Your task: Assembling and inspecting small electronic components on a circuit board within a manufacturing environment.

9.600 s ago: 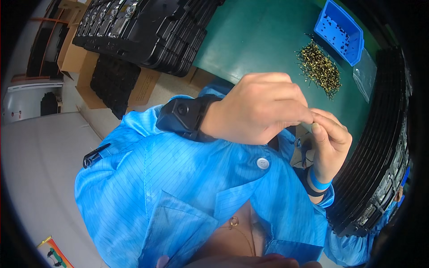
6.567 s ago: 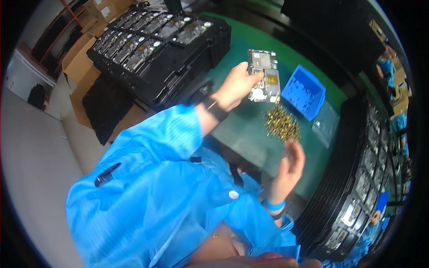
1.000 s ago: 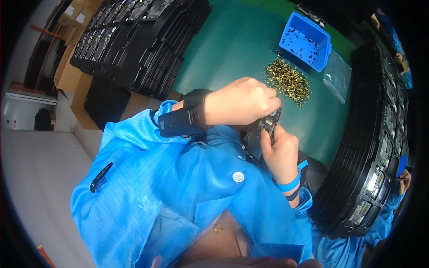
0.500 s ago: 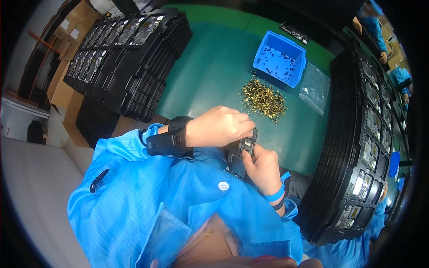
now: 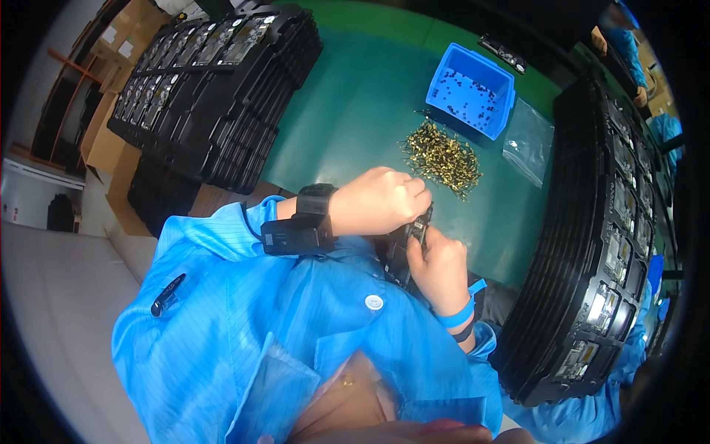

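In front of my chest I hold a dark circuit board [image 5: 418, 229], seen nearly edge-on and tilted. My right hand [image 5: 442, 272] grips it from the right, thumb along its lower part. At its upper end, the curled fingers of my left hand [image 5: 381, 200] are closed against it; their tips are hidden, so any small part between them cannot be made out. Just beyond my hands lies a loose pile of small gold-and-black cable-like parts [image 5: 442, 159]. Behind it stands a blue plastic bin [image 5: 471, 92] with many tiny dark pieces inside.
Stacked black trays [image 5: 214, 111] bearing circuit boards rise at the left; another tall tray stack [image 5: 569, 259] stands at the right. A clear plastic bag [image 5: 528, 140] lies beside the bin on the green mat [image 5: 355, 96]. Another board [image 5: 503, 54] lies behind. Co-workers' sleeves [image 5: 623, 48] show far right.
The board has turned in my hands, from showing its face to nearly edge-on. Both hands have shifted slightly right. The whole view has moved a little.
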Motion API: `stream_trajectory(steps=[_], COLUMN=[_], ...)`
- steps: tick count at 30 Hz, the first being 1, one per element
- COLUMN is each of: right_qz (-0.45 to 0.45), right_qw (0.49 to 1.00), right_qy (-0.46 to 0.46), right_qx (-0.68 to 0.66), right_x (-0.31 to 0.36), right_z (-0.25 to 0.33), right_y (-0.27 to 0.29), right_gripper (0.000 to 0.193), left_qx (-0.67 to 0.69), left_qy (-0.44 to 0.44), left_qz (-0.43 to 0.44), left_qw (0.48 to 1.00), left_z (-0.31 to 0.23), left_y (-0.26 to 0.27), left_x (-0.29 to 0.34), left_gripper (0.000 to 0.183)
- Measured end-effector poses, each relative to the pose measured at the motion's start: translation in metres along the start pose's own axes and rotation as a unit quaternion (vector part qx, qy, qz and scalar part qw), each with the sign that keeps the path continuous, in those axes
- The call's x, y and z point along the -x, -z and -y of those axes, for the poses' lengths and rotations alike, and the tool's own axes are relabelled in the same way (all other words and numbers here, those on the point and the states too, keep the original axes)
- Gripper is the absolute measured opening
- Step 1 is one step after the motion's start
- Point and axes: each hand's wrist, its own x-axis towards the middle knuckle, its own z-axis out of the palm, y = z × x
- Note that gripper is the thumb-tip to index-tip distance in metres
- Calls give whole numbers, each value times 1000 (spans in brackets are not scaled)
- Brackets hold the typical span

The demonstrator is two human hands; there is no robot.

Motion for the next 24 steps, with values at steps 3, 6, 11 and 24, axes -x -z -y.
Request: stream_trajectory(steps=[3, 6, 11, 24], right_qz=[-2, -2, 17, 36], right_qw=[1000, 991, 979, 981], right_qy=[-2, -60, -84, -74], right_qx=[-22, -119, -185, -174], right_x=[-4, 0, -3, 1], right_z=[-4, -14, -9, -4], right_y=[1, 1, 10, 4], right_gripper=[16, 12, 11, 11], left_qx=[56, 307, 581, 5], left_qy=[8, 179, 321, 241], left_qz=[-34, -49, -11, -169], left_qw=[998, 934, 747, 956], left_z=[14, 18, 17, 77], left_y=[-9, -7, -1, -15], left_x=[2, -1, 0, -97], left_gripper=[14, 14, 16, 20])
